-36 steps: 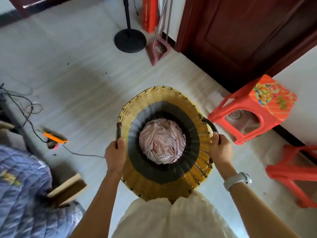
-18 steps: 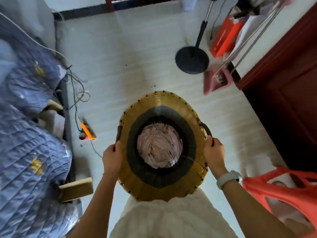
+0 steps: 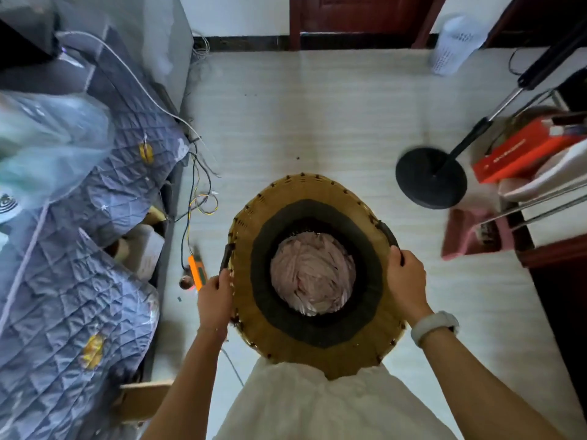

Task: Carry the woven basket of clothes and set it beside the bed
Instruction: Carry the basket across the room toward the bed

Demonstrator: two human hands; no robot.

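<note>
A round woven basket (image 3: 286, 198), yellow with a dark band inside, hangs in front of me above the pale floor. Pink clothes (image 3: 313, 277) lie bunched at its bottom. My left hand (image 3: 216, 296) grips the dark handle on the basket's left rim. My right hand (image 3: 408, 281), with a white watch on the wrist, grips the handle on the right rim. The bed (image 3: 79, 249), covered by a blue quilted blanket, runs along the left side of the view, a short way left of the basket.
Loose cables (image 3: 197, 192) and an orange device (image 3: 197, 273) lie on the floor between bed and basket. A black round stand base (image 3: 430, 177), a red box (image 3: 521, 152) and a pink dustpan (image 3: 467, 233) sit at the right. Dark wooden doors stand at the back and right.
The view has swung left: the red stools have left the frame and the bed now fills the left side. Both hands keep the same hold on the basket handles.
</note>
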